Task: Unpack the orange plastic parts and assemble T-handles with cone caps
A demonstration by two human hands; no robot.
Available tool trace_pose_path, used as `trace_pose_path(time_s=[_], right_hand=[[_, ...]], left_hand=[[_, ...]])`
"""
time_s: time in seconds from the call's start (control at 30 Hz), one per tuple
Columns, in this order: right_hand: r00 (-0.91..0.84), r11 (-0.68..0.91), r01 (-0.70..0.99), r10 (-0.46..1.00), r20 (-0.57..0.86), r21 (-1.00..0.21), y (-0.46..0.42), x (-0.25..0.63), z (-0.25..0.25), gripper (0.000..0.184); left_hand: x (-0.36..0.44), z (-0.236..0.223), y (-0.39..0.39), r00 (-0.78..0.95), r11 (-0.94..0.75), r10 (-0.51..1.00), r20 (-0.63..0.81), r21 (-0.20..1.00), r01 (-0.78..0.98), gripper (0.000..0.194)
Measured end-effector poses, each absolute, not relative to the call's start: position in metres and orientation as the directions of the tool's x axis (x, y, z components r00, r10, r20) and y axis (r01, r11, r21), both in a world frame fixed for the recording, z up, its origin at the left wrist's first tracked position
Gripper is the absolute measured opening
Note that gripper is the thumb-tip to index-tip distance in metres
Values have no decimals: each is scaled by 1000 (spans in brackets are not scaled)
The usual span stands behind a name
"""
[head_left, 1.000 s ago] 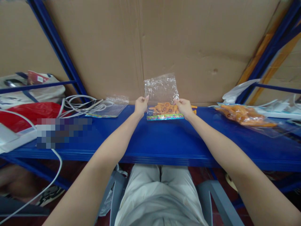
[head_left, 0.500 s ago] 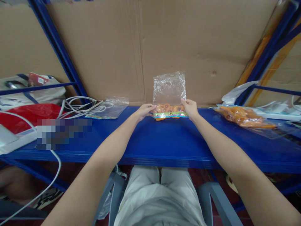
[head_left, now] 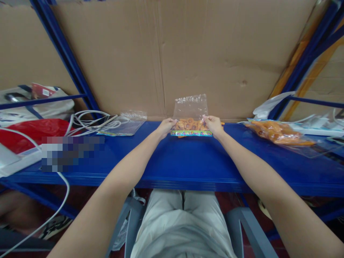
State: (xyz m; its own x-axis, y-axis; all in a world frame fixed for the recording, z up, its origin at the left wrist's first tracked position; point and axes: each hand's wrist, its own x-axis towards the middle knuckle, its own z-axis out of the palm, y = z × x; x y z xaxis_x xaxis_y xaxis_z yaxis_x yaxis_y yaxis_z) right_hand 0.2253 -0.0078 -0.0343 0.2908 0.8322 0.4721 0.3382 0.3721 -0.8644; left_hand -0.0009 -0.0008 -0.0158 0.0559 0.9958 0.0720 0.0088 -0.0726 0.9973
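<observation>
A clear plastic bag with a colourful printed strip along its lower edge is held at both sides in front of me. Orange pieces with round shapes show at its lower part; I cannot tell whether all lie inside or some lie behind it. My left hand pinches the bag's left side. On the right side, my right hand grips the bag between thumb and fingers. An orange tip sticks out just beyond the right hand.
Another bag of orange pieces lies at the right. To the left are a flat clear bag, coiled white cables and a red bag. Cardboard stands behind the blue table, between blue posts.
The upper part of the clear bag has dropped lower and tilted. My right hand has shifted slightly left along with the bag; my left hand stays nearly in place.
</observation>
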Motion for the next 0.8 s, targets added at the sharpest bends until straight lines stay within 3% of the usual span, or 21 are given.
trace_pose_path(time_s=[0.2, 0.43, 0.8], right_hand=[[292, 384, 292, 836, 464, -876, -11, 211, -35, 45], [378, 420, 180, 806, 457, -890, -3, 211, -35, 43], [375, 414, 217, 801, 467, -884, -9, 218, -32, 43]], left_hand=[[5, -19, 5, -131, -216, 967, 219, 976, 30, 32], [11, -13, -9, -210, -240, 948, 237, 971, 11, 27], [1, -11, -8, -25, -142, 990, 141, 984, -108, 43]])
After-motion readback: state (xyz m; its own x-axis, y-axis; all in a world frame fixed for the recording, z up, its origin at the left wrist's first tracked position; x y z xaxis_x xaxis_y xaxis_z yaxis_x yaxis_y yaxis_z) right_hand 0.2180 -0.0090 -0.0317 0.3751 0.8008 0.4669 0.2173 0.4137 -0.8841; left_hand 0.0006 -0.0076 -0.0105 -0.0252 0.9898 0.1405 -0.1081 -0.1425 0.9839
